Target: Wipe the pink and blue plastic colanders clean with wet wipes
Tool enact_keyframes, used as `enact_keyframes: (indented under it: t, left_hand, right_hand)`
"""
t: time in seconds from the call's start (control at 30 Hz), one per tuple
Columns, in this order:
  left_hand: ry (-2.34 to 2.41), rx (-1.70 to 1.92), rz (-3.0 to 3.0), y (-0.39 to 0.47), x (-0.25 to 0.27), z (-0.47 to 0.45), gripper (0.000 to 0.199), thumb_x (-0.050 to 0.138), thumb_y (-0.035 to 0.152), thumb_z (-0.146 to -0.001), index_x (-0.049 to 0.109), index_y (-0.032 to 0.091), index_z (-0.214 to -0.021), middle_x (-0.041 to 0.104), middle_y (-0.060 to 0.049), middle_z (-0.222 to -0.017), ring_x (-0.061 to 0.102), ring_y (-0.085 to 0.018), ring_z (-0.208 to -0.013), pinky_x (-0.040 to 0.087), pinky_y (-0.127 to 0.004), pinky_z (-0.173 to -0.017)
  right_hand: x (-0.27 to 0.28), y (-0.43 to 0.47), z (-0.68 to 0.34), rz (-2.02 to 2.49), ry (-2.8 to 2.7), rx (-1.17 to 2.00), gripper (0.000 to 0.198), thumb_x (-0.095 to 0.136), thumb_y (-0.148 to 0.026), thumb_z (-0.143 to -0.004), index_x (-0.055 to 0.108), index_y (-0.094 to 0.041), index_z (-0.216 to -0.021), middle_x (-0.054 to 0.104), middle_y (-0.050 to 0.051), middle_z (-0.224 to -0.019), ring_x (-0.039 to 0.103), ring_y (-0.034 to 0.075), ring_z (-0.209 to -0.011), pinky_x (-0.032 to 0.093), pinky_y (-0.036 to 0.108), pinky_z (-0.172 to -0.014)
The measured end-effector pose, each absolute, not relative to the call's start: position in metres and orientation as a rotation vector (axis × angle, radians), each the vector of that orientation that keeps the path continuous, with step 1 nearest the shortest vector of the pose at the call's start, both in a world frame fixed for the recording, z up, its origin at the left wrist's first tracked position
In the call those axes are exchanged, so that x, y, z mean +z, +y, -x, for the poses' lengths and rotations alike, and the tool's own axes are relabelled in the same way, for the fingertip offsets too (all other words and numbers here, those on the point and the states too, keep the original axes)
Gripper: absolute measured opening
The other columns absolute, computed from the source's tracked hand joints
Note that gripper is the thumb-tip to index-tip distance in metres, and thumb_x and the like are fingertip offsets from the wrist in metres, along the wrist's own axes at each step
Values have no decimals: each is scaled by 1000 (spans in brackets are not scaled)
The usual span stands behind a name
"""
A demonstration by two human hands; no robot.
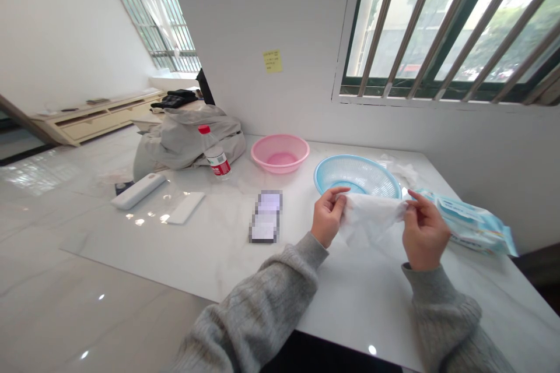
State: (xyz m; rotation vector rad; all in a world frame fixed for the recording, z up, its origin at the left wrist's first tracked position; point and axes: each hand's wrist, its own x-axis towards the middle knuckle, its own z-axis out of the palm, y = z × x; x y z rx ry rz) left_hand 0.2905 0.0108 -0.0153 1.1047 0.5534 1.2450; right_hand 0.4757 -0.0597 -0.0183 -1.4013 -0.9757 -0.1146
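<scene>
A thin white wipe [374,215] is stretched between my two hands above the table. My left hand [328,217] pinches its left upper corner between thumb and fingers. At the opposite corner, my right hand [425,233] grips the wipe the same way. Just behind it stands a light blue basket [321,172] with slotted sides, its front rim partly hidden by the wipe and my left hand. Beside my right hand lies a soft blue-and-white wipes packet [476,224].
On the white table [175,262] are a phone [266,215], a pink basin [280,139], a red-capped bottle [217,157], a white long case [140,191] and a flat white box [186,208]. A grey cloth bag [175,140] sits at the back left. Crumpled clear plastic [400,172] lies behind the basket.
</scene>
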Motion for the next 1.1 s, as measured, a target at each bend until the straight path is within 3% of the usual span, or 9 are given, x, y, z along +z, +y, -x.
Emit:
enact_keyframes:
  t: [0.2, 0.33, 0.43, 0.53, 0.63, 0.73, 0.87, 1.0, 1.1]
  left_hand:
    - [464, 1185, -1105, 8, -15, -291, 46, 76, 51, -87, 72, 19, -119, 66, -2, -79, 56, -11, -64, 46, -23, -59]
    - [437, 1128, -1085, 6, -16, -292, 44, 79, 52, -84, 75, 17, -111, 73, -8, -92, 64, -14, -74, 51, -25, -66]
    - [443, 1117, -1091, 5, -17, -293, 42, 79, 52, -83, 76, 17, -107, 75, -9, -95, 66, -16, -78, 52, -26, -70]
    - [455, 1101, -1139, 4, -18, -292, 42, 77, 52, -84, 76, 17, -107, 73, -6, -86, 63, -13, -70, 50, -25, -65]
    - [504, 1122, -1314, 3, -16, -288, 38, 72, 51, -89, 77, 17, -106, 71, -3, -77, 56, -11, -61, 45, -24, -59]
    - [614, 1217, -1546, 4, -14, -285, 31, 68, 47, -93, 78, 19, -102, 74, -4, -83, 61, -13, -66, 49, -26, -66]
    - [752, 1342, -1639, 5, -13, -283, 29, 67, 46, -94, 78, 20, -94, 76, -4, -85, 66, -16, -75, 51, -27, -75]
    - [848, 1378, -1631, 4, -16, -285, 32, 64, 48, -94, 75, 19, -88, 69, 0, -70, 57, -12, -62, 45, -25, -64]
    - [876, 1380, -1655, 3, -20, -287, 32, 63, 48, -95, 73, 19, -85, 63, 2, -65, 51, -11, -58, 41, -24, -60]
  right_hand:
    - [-15, -65, -466, 1299, -1410, -133, 50, 63, -27, -92, 64, -26, -142, 61, 12, -134, 64, 28, -115, 60, 37, -77]
    - [-13, -64, -461, 1240, -1655, -246, 77, 73, -20, -82, 49, -28, -155, 56, 14, -144, 63, 31, -118, 57, 48, -94]
    - [-13, -64, -461, 1202, -1682, -269, 62, 66, -13, -86, 60, -28, -145, 66, 10, -127, 65, 29, -112, 53, 47, -97]
    - [-15, -67, -463, 1200, -1592, -214, 41, 53, -7, -89, 76, -26, -116, 70, 5, -99, 67, 22, -91, 53, 37, -83]
    - [-20, -70, -468, 1257, -1436, -167, 23, 58, -12, -88, 77, -22, -95, 69, 1, -80, 65, 18, -73, 49, 30, -68]
    - [-25, -70, -476, 1353, -1296, -162, 10, 66, -20, -84, 76, -20, -88, 69, -1, -72, 62, 16, -66, 47, 27, -62]
    - [-28, -68, -483, 1386, -1157, -25, 16, 67, -30, -87, 73, -18, -78, 61, -2, -64, 53, 14, -59, 41, 26, -57]
    - [-22, -69, -481, 1392, -1084, 94, 43, 62, -48, -93, 62, -18, -62, 43, -3, -56, 38, 11, -55, 31, 26, -51]
    - [-13, -70, -480, 1446, -1032, 148, 49, 64, -55, -91, 58, -19, -59, 41, -3, -55, 36, 11, -55, 30, 27, -50]
